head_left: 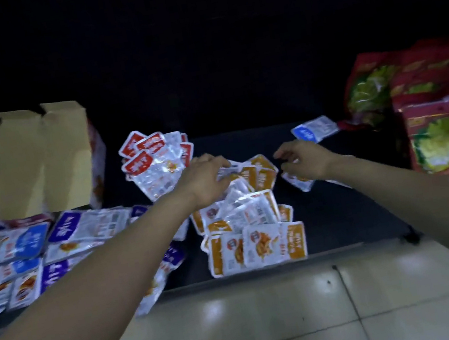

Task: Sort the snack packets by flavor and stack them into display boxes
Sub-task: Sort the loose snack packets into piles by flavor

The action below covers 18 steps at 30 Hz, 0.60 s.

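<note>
Small snack packets lie sorted by colour on a dark surface. An orange pile [254,233] sits in the middle, a red pile [152,158] behind it, and blue and purple packets [22,253] spread at the left. My left hand [206,177] reaches over the far end of the orange pile, its curled fingers gripping orange packets [260,175] there. My right hand [304,160] hovers to the right with fingers loosely curled and nothing in them, just above a small packet [297,182]. A lone blue packet [315,129] lies beyond it.
A brown cardboard box [21,163] with raised flaps stands at the back left. Large red and green snack bags [433,118] are stacked at the right. Pale floor tiles [274,325] show below the dark surface's near edge. The background is dark.
</note>
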Available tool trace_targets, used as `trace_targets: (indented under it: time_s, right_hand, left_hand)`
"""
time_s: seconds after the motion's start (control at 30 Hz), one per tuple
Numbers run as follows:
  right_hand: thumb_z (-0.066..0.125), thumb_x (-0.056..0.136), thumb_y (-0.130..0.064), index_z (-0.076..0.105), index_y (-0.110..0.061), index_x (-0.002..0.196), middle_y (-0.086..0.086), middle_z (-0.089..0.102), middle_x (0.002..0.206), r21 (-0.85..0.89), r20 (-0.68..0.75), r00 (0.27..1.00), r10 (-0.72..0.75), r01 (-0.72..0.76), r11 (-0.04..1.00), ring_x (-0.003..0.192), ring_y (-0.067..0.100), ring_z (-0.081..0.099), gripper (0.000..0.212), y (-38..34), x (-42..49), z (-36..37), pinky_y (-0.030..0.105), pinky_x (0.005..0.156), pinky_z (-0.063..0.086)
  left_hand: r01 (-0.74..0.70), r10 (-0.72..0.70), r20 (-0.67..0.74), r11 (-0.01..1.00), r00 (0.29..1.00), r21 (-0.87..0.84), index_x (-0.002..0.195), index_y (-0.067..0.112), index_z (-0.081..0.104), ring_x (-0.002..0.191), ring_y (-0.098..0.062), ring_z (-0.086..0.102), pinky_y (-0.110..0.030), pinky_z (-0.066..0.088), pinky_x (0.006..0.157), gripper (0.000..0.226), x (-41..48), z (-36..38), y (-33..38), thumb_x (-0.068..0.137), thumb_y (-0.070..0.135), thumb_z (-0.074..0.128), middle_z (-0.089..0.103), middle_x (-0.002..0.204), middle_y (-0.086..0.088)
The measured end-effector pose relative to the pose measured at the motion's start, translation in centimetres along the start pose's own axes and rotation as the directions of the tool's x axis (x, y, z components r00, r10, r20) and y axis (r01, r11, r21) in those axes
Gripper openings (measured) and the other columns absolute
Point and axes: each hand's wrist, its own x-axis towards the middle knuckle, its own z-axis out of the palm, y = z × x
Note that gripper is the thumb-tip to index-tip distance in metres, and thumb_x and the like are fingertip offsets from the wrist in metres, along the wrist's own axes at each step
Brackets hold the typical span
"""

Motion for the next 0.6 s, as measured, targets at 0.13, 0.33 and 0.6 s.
trace_targets:
  time_s: [0.13,0.33,0.6]
  right_hand:
    - [0.058,0.094,-0.028,0.026,-0.016,0.150,0.012,0.026,0.155,-0.192,-0.015,0.976,0.215,-0.214,0.958,0.141,0.033,0.026,0.065,5.8,-2.0,-0.3,0.041,0.108,0.030]
    - [0.052,0.096,-0.031,0.022,-0.026,0.152,0.004,0.023,0.155,-0.222,0.048,0.985,0.167,-0.152,0.963,0.134,0.033,0.027,0.064,8.3,-3.7,1.9,0.039,0.109,0.029]
    - [0.063,0.086,-0.053,0.026,-0.011,0.147,0.012,0.033,0.139,0.008,-0.114,0.964,0.239,-0.240,0.971,0.130,0.030,0.031,0.083,6.7,-2.7,2.8,0.042,0.106,0.036]
  left_hand:
    - [0.024,-0.023,0.079,1.000,0.997,-0.004,0.150,0.024,0.029,0.145,-0.025,0.017,-0.036,0.022,0.115,0.053,3.3,1.9,2.6,0.100,0.036,0.044,0.020,0.159,-0.006]
    - [0.065,-0.073,0.198,0.997,0.977,0.048,0.149,0.030,0.032,0.146,-0.026,0.017,-0.040,0.022,0.116,0.056,4.9,4.9,3.1,0.097,0.047,0.045,0.012,0.161,-0.003]
    - [0.100,-0.097,0.076,0.994,0.992,-0.033,0.141,0.029,0.046,0.142,-0.024,0.017,-0.033,0.020,0.113,0.044,4.6,5.3,3.1,0.098,0.041,0.048,0.021,0.157,-0.002]
